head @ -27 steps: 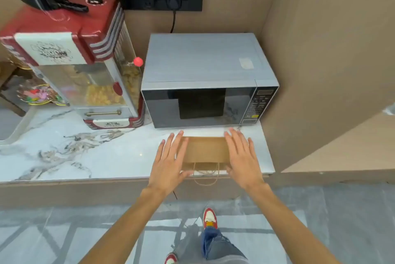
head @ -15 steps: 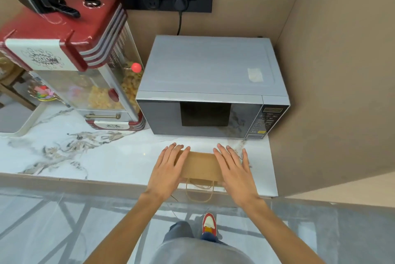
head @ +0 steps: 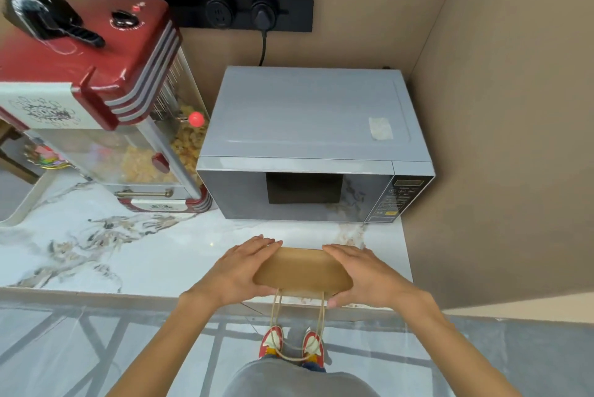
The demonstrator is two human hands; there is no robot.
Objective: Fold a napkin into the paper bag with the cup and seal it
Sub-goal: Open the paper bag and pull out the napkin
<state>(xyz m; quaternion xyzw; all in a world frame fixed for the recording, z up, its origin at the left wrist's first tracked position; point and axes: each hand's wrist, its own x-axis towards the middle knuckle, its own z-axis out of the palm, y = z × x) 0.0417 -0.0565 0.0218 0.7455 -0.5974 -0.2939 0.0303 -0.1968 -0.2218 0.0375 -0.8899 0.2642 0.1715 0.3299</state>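
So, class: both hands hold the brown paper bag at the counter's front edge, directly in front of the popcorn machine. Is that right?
Not quite. The head view shows both hands, left hand and right hand, holding the paper bag in front of the microwave; the popcorn machine stands further left.

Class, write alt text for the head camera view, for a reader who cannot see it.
Two bare hands, left hand and right hand, grip the ends of a folded-over brown paper bag at the marble counter's front edge, its string handles hanging down. Behind it stand a grey microwave and, to its left, a red popcorn machine.
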